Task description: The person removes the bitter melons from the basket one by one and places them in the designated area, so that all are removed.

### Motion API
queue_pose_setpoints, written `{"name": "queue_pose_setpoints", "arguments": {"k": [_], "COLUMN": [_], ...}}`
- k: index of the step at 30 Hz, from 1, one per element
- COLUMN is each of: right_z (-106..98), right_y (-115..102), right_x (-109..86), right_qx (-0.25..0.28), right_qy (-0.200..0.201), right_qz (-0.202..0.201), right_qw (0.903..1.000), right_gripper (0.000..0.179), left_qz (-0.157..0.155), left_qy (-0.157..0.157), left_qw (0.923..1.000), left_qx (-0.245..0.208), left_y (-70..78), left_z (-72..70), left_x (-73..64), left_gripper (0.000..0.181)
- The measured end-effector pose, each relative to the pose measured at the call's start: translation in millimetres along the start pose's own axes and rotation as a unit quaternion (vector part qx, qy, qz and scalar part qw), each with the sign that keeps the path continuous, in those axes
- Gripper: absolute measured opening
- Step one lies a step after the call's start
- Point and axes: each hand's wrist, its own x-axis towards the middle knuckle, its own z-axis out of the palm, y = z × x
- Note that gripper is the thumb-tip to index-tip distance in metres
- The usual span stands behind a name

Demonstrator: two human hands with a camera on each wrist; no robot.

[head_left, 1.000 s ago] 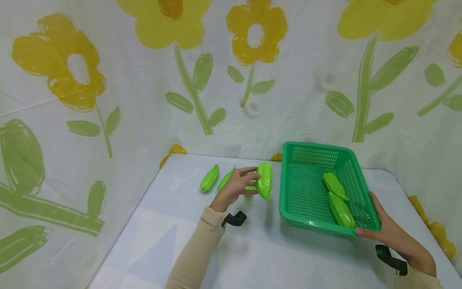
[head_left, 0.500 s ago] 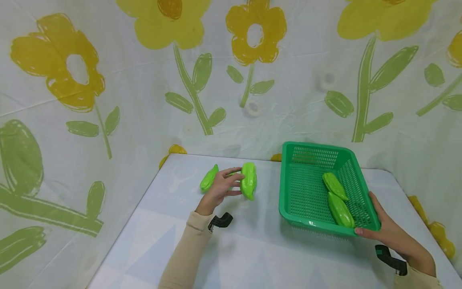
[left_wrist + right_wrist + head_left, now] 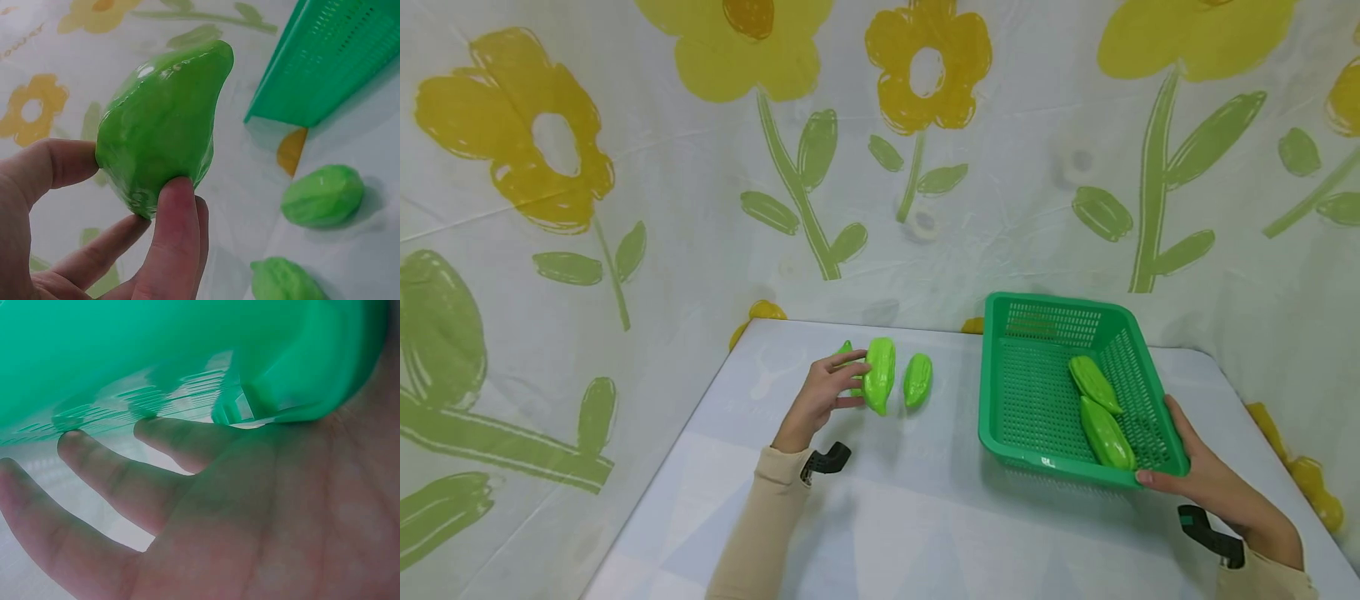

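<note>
My left hand (image 3: 820,398) pinches a glossy light-green ridged vegetable (image 3: 879,375) with a pointed tip, held over the table toward its back. In the left wrist view, thumb and fingertips grip the blunt end of this vegetable (image 3: 164,119). A similar green vegetable (image 3: 917,381) lies on the table just right of it; more green shows behind the left hand, mostly hidden. My right hand (image 3: 1217,483) holds the near right corner of a green plastic basket (image 3: 1060,465), thumb on the rim. Its fingers (image 3: 119,481) reach along the basket's outside in the right wrist view.
Two green vegetables, one (image 3: 1093,384) behind the other (image 3: 1107,435), lie along the basket's right side. The white table (image 3: 925,517) has a pale blue pattern. A flower-printed cloth (image 3: 1030,167) hangs behind and to the left.
My left hand has moved left with the vegetable, passing in front of the ones on the table and uncovering one to its right. The right hand and basket stay put.
</note>
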Motion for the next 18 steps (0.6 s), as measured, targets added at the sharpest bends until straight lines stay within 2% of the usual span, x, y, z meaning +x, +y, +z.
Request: {"name": "queue_pose_setpoints", "arguments": {"k": [10,18], "right_z": [0.1,0.8], "right_y": [1.9,2.3], "right_x": [1.1,-0.2], "right_qx": [0.011,0.023], "right_qy": [-0.003,-0.002], "right_qz": [0.01,0.002], "right_qw": [0.9999,0.9997], "right_gripper": [0.118,0.117], "left_qz": [-0.009,-0.023], "left_qy": [0.019,0.029], "left_qw": [0.9997,0.999], "left_qx": [0.013,0.024], "left_y": [-12.9,-27.9], "left_z": [-25.9,-43.4], "left_x": [-3.1,-7.1], "left_gripper": [0.05,0.05]}}
